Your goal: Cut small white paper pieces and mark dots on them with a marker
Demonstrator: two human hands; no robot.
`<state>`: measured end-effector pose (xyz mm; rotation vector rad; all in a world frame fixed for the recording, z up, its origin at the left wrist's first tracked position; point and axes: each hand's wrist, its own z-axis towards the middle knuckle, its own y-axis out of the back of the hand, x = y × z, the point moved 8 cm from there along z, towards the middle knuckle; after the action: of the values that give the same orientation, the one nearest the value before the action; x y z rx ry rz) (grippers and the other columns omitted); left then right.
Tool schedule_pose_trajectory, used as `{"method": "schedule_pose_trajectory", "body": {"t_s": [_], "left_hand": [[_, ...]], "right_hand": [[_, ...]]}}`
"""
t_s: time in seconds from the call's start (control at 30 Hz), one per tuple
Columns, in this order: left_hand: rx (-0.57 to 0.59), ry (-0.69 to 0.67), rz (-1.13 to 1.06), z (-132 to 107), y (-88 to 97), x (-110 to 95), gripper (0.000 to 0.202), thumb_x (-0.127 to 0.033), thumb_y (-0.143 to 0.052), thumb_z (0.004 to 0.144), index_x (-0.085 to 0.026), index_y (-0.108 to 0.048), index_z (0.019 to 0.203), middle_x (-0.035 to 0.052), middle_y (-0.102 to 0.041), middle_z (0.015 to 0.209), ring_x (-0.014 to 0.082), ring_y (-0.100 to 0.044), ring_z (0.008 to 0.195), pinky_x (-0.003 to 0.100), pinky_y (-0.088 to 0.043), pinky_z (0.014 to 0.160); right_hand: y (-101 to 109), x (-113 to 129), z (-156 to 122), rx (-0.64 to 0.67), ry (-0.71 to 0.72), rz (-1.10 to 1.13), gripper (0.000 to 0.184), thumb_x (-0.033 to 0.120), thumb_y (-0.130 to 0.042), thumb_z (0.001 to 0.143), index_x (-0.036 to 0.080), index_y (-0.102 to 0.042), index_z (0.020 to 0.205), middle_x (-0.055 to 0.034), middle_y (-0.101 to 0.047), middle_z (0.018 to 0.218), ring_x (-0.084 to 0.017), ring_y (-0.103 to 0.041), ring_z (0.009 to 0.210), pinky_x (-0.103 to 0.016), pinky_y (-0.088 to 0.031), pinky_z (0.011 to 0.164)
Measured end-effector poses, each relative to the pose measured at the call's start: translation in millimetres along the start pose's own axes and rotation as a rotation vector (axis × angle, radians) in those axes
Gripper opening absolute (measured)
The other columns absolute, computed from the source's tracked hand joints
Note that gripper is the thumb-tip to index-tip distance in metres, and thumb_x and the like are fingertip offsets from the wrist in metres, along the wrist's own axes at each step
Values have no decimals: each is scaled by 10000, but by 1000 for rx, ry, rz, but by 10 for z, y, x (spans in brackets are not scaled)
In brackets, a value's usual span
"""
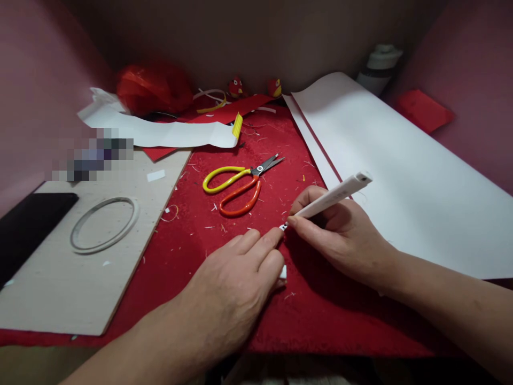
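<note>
Just below the scissors, on the red cloth, the right hand pinches a plain white pen between thumb and fingers, tip down, capped end tilted up to the right; no print on its barrel can be read. The tip meets a tiny white scrap with a dark mark on it, too small to make out. The left hand lies flat, palm down, fingers straight and close together, its forefinger tip touching that scrap; a second white bit peeks from under its lower fingers, and whether the two are one piece I cannot tell. The scissors are shut, with one yellow and one orange loop. Left of them lies a pale board bearing a thin ring; a blurred patch hides what sits above it, and a black slab lies further left. Right of the scissors a big white sheet spreads just beside the right hand; behind them lie a curled paper strip and a red bag; white snippets litter the cloth.
</note>
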<state>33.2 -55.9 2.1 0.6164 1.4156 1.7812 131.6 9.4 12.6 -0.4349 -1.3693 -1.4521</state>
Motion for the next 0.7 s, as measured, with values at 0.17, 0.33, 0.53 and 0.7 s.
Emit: {"method": "schedule_pose_trajectory", "body": {"t_s": [0.17, 0.33, 0.53, 0.7], "left_hand": [[7, 5, -10, -5, -13, 2, 121, -166, -383, 916, -125, -496, 909, 176, -587, 1141, 274, -577, 1003, 450, -515, 795], [7, 1, -11, -4, -5, 1, 125, -159, -378, 915, -119, -496, 926, 183, -584, 1143, 267, -577, 999, 447, -513, 807], [10, 5, -24, 1, -5, 3, 139, -163, -372, 917, -114, -502, 928, 184, -586, 1137, 269, -575, 1014, 446, -513, 802], [10, 5, -19, -3, -20, 10, 121, -171, -387, 916, -120, -496, 925, 183, -585, 1141, 274, -575, 1020, 450, -517, 790]], "right_hand": [[-20, 5, 6, 9, 10, 9, 117, 64, -532, 791, 155, -525, 718, 26, -510, 684, -85, -481, 620, -211, -391, 604], [-52, -2, 2, 43, 17, 26, 124, 68, -527, 794, 165, -502, 721, 33, -497, 673, -85, -458, 605, -213, -383, 593], [-71, 24, 2, 63, 46, -9, 137, 77, -526, 793, 172, -484, 703, 24, -490, 670, -98, -453, 611, -234, -380, 606], [-80, 26, 19, 72, 46, -21, 140, 82, -520, 798, 176, -477, 704, 23, -488, 664, -102, -438, 597, -242, -371, 589]]}}
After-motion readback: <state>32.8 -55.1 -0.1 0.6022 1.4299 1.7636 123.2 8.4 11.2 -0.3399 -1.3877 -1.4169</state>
